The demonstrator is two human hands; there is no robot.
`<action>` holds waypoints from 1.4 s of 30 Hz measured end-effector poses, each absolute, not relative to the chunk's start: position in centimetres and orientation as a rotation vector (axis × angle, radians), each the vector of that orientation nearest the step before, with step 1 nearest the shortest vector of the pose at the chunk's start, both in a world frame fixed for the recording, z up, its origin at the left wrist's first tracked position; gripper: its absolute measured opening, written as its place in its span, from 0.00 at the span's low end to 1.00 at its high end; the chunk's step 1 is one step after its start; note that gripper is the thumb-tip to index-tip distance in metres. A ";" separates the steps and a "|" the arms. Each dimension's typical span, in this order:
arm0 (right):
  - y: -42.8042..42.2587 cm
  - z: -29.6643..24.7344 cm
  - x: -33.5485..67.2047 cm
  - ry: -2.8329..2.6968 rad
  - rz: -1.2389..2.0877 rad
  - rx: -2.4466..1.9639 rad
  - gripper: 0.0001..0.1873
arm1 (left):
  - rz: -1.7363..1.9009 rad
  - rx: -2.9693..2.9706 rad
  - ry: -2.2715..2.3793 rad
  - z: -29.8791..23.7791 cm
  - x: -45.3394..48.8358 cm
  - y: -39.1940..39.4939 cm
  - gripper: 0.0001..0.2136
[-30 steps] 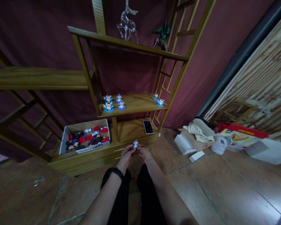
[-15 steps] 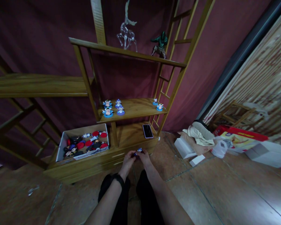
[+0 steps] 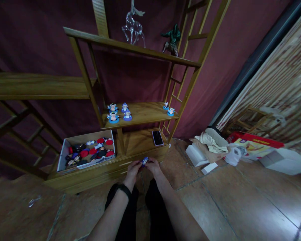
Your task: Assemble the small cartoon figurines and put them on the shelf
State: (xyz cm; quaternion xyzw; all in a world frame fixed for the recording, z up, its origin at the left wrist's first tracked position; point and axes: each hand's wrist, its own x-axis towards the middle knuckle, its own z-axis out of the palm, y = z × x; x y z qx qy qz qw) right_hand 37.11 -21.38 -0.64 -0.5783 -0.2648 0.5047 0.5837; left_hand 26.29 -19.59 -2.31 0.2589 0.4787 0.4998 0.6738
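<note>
A small blue-purple and white figurine (image 3: 145,161) is held between my two hands, in front of the low cabinet. My left hand (image 3: 133,168) pinches it from the left, and my right hand (image 3: 152,166) grips its right side. Fingers cover part of it. On the shelf ahead stand two pink-and-blue figurines (image 3: 113,117) and two purple-based figurines (image 3: 127,115) at the left, with two blue-based figurines (image 3: 171,111) at the right. An open cardboard box (image 3: 61,160) of mixed figurines with red and black bases sits to the left of my hands.
A phone (image 3: 157,138) lies on the lower shelf. Above are a clear deer ornament (image 3: 133,27) and a dark green statue (image 3: 172,38) on the upper shelf (image 3: 130,47). White boxes (image 3: 196,156), a plastic bag (image 3: 233,156) and a red-yellow package (image 3: 256,144) lie on the floor at right.
The figurine has turned in my hands, and its purple part shows more. Both hands stay close together on it. The view has shifted slightly.
</note>
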 end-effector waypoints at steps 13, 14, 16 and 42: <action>-22.1 0.0 37.5 -0.512 1.182 -1.417 0.12 | 1.086 0.584 1.075 -2.5 26.4 -19.5 0.11; -22.0 0.0 37.5 -0.504 1.181 -1.418 0.12 | 1.088 0.579 1.071 -2.5 26.4 -19.5 0.11; -22.0 0.0 37.5 -0.495 1.182 -1.424 0.11 | 1.097 0.566 1.062 -2.5 26.5 -19.4 0.10; -21.8 -0.4 37.0 -0.596 1.129 -1.301 0.11 | 1.162 0.808 1.037 -0.7 26.5 -20.1 0.08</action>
